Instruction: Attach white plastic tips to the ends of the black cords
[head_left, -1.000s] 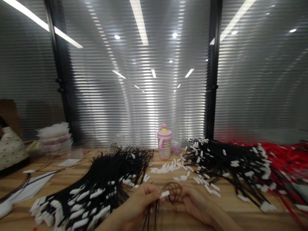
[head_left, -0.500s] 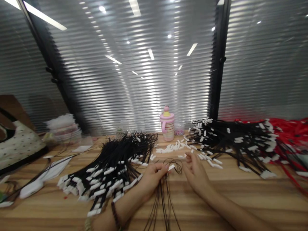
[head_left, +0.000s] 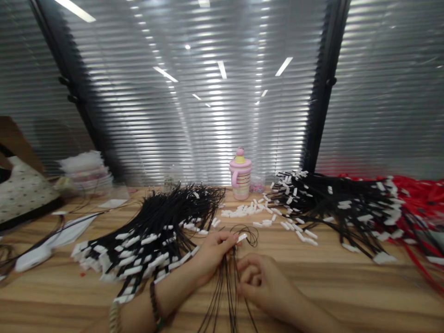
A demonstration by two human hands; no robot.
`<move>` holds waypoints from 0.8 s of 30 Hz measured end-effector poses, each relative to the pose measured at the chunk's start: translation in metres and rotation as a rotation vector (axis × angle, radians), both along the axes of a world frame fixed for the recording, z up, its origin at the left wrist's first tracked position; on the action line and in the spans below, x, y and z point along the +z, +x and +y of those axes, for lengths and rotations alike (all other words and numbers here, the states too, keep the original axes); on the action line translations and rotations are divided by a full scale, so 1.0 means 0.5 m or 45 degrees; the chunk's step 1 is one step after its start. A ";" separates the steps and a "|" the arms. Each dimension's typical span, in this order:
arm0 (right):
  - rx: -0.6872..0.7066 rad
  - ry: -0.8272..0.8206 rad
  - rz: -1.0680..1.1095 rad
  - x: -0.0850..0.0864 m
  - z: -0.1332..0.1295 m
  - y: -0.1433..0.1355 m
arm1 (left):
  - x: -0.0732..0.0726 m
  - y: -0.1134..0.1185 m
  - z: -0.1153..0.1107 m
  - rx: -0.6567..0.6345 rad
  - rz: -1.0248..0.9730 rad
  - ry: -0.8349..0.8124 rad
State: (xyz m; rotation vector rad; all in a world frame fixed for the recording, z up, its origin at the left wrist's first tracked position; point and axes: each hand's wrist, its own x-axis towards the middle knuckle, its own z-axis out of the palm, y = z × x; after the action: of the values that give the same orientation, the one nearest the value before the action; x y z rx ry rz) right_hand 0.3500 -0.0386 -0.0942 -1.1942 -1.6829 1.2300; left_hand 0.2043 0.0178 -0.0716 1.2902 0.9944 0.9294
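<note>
Near the middle of the table, my left hand [head_left: 217, 254] pinches a bundle of thin black cords [head_left: 227, 296] between thumb and fingers. A small white plastic piece [head_left: 242, 237] sticks out at its fingertips, and the cords curl into loops just beyond it. Below the grip the cords fan down toward the table's front edge. My right hand [head_left: 262, 282] is curled beside the hanging cords, its thumb and fingertips closed at the outermost strand. The exact contact there is partly hidden by the fingers.
Left lies a heap of black cords [head_left: 156, 222] with white ends; another black heap [head_left: 333, 199] lies right, beside red cords [head_left: 423, 199]. Loose white pieces [head_left: 244, 211] are scattered before a pink lidded cup [head_left: 241, 180]. A spotted bag [head_left: 27, 189] stands far left.
My right hand has come down and toward me from beside the loops to the hanging cords, its fingers curling in. My left hand keeps its pinch. The camera view has shifted slightly.
</note>
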 end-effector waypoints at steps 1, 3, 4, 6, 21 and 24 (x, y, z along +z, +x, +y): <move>0.038 -0.050 0.063 0.004 0.002 0.004 | 0.000 -0.001 0.001 -0.006 -0.011 -0.011; 0.119 -0.136 0.186 0.020 0.005 0.017 | 0.001 -0.002 0.003 -0.035 -0.034 -0.046; 0.154 -0.164 0.246 0.032 0.007 0.025 | 0.001 -0.002 0.003 -0.052 -0.044 -0.061; 0.235 -0.208 0.348 0.062 0.013 0.048 | 0.001 -0.002 0.004 -0.060 -0.063 -0.087; -0.222 0.204 0.885 0.198 0.055 0.231 | -0.004 -0.008 0.033 0.005 -0.240 -0.282; -0.182 0.177 0.773 0.195 0.068 0.198 | -0.008 -0.010 0.037 -0.004 -0.234 -0.271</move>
State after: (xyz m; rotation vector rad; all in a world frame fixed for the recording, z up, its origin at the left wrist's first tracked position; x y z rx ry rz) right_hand 0.4492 -0.0047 0.0033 -0.7380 -1.1860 1.2073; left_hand 0.1995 0.0361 -0.0757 1.0096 0.9205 0.8965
